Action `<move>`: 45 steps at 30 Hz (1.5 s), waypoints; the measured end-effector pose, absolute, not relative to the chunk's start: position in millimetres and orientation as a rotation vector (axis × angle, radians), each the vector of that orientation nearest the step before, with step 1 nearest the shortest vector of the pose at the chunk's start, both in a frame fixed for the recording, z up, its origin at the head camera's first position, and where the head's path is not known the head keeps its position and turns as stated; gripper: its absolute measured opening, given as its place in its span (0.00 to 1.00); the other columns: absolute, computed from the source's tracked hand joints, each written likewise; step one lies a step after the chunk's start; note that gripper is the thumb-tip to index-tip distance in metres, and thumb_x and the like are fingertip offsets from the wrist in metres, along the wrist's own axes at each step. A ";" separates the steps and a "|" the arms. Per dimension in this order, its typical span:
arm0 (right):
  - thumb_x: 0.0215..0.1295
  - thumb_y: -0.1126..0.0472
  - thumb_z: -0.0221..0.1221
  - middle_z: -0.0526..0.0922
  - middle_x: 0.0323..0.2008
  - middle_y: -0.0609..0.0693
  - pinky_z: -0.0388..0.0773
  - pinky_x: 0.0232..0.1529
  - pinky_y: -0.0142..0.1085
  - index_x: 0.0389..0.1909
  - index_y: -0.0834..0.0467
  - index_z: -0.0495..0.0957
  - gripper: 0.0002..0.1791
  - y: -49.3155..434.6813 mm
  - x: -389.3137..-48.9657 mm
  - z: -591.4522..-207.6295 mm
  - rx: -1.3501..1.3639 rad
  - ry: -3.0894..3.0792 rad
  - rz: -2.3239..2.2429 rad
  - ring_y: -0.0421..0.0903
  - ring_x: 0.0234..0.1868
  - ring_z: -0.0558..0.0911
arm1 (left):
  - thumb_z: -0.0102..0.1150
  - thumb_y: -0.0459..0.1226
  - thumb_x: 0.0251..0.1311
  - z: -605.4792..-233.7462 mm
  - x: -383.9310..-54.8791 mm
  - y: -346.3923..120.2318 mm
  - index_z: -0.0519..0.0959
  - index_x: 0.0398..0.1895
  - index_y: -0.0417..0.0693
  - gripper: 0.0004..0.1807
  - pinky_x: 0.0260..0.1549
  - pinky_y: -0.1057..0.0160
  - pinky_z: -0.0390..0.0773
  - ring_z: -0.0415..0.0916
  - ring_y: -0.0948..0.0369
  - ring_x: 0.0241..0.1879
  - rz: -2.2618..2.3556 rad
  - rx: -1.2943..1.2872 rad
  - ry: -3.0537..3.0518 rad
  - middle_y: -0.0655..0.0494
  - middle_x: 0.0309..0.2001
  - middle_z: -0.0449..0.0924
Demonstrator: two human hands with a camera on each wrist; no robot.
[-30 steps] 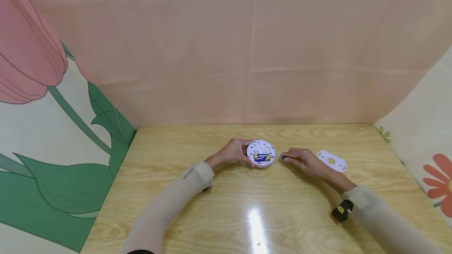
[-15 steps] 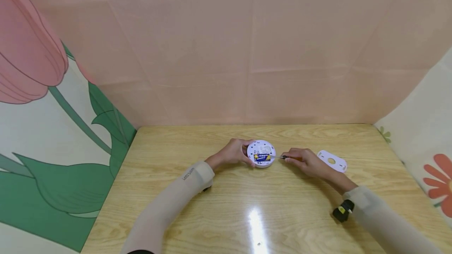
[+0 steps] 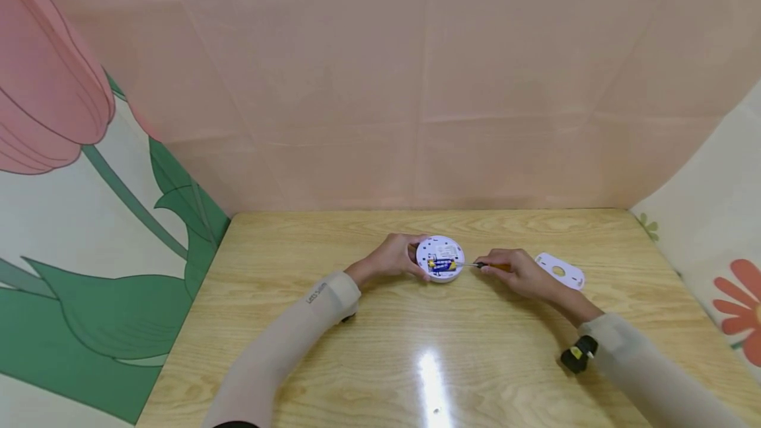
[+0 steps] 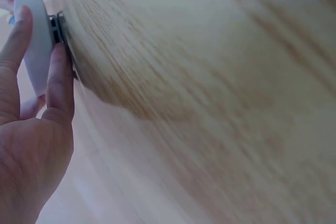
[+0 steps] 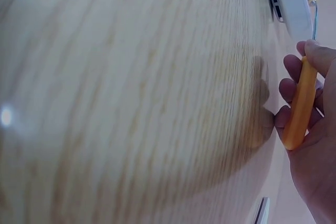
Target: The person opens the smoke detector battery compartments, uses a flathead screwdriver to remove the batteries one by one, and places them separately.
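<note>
A round white device [image 3: 438, 248], which looks like a smoke alarm, lies back side up on the table. Blue and yellow batteries [image 3: 442, 265] sit in its recess. My left hand [image 3: 392, 254] grips the device's left side, thumb and fingers around its edge; the left wrist view shows its white side wall [image 4: 38, 45] between them. In my right hand [image 3: 516, 272] is a screwdriver [image 5: 300, 106] with an orange handle, fingers curled round it. Its thin metal shaft [image 3: 468, 264] reaches left to the batteries; the exact contact at the tip is too small to tell.
A flat white mounting plate [image 3: 572, 276] with a round hole lies right of my right hand. The wooden table [image 3: 368, 362] runs back to a pink cloth backdrop [image 3: 333, 117]. Flower-printed panels [image 3: 113, 316] stand at the sides.
Both hands and the device keep nearly the same place. At the screwdriver's tip, the batteries look slightly shifted in their recess.
</note>
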State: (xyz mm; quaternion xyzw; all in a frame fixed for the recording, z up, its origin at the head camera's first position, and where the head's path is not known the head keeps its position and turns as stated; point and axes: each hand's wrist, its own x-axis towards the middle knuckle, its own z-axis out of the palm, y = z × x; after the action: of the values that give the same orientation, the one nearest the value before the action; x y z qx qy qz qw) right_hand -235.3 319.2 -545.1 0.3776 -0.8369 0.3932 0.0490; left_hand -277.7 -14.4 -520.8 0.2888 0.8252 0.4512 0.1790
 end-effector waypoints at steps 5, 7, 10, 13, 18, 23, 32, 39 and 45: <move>0.67 0.76 0.66 0.90 0.37 0.50 0.76 0.33 0.25 0.52 0.65 0.88 0.15 319.1 -235.5 -545.3 1.133 -2.572 1.206 0.42 0.30 0.81 | 0.87 0.33 0.45 -521.5 -276.7 -14.9 0.71 0.77 0.42 0.52 0.43 0.70 0.86 0.87 0.61 0.44 1.295 0.803 2.320 0.45 0.54 0.86; 0.67 0.76 0.66 0.90 0.37 0.51 0.77 0.34 0.24 0.52 0.65 0.88 0.15 318.3 -234.9 -543.7 1.130 -2.575 1.209 0.44 0.30 0.82 | 0.87 0.32 0.45 -522.3 -276.8 -15.5 0.71 0.76 0.42 0.52 0.43 0.69 0.86 0.87 0.59 0.44 1.307 0.802 2.312 0.45 0.54 0.86; 0.67 0.76 0.67 0.90 0.37 0.52 0.78 0.36 0.24 0.52 0.65 0.88 0.14 317.2 -233.5 -540.7 1.120 -2.584 1.218 0.46 0.30 0.83 | 0.87 0.32 0.44 -523.0 -277.3 -16.5 0.71 0.76 0.42 0.52 0.44 0.69 0.86 0.88 0.59 0.44 1.313 0.801 2.306 0.45 0.55 0.86; 0.67 0.75 0.67 0.90 0.36 0.51 0.78 0.36 0.25 0.52 0.65 0.88 0.14 316.9 -232.8 -539.1 1.110 -2.589 1.223 0.46 0.31 0.83 | 0.88 0.33 0.44 -522.7 -277.8 -17.1 0.71 0.76 0.42 0.52 0.44 0.69 0.86 0.88 0.61 0.44 1.311 0.806 2.307 0.45 0.54 0.86; 0.66 0.76 0.67 0.90 0.35 0.52 0.77 0.31 0.26 0.52 0.65 0.88 0.15 318.2 -234.8 -538.4 1.104 -2.571 1.192 0.41 0.28 0.80 | 0.88 0.34 0.44 -523.9 -280.1 -17.2 0.72 0.76 0.45 0.52 0.43 0.69 0.86 0.87 0.64 0.42 1.314 0.824 2.320 0.46 0.53 0.86; 0.67 0.76 0.67 0.90 0.37 0.52 0.76 0.30 0.27 0.53 0.65 0.87 0.15 319.1 -236.8 -537.0 1.080 -2.583 1.165 0.39 0.28 0.79 | 0.89 0.35 0.43 -524.7 -281.5 -17.6 0.74 0.74 0.47 0.51 0.42 0.69 0.86 0.86 0.65 0.40 1.327 0.814 2.345 0.48 0.52 0.85; 0.69 0.74 0.66 0.90 0.37 0.53 0.75 0.29 0.28 0.55 0.64 0.87 0.15 319.8 -237.6 -532.1 1.022 -2.630 1.146 0.37 0.29 0.78 | 0.89 0.38 0.43 -521.5 -279.2 -17.3 0.73 0.75 0.46 0.51 0.43 0.71 0.85 0.86 0.66 0.41 1.286 0.821 2.395 0.48 0.52 0.84; 0.69 0.73 0.66 0.90 0.38 0.54 0.74 0.28 0.28 0.55 0.64 0.87 0.15 321.1 -238.6 -530.6 1.002 -2.634 1.126 0.41 0.29 0.79 | 0.89 0.41 0.43 -519.3 -277.4 -18.1 0.73 0.75 0.47 0.52 0.46 0.71 0.83 0.85 0.66 0.42 1.236 0.838 2.432 0.49 0.54 0.86; 0.69 0.73 0.66 0.90 0.37 0.54 0.73 0.28 0.27 0.54 0.64 0.88 0.14 322.1 -238.5 -526.8 1.009 -2.618 1.104 0.38 0.28 0.77 | 0.89 0.41 0.44 -518.4 -275.4 -23.4 0.71 0.77 0.49 0.53 0.43 0.71 0.84 0.86 0.66 0.39 1.227 0.826 2.417 0.47 0.53 0.86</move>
State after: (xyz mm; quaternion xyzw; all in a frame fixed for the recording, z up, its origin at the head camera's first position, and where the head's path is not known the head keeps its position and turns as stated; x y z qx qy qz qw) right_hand -238.5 322.1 -526.8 0.3339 -0.8666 0.3655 0.0632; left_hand -275.4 -23.4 -518.4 0.2880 0.8429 0.4280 0.1532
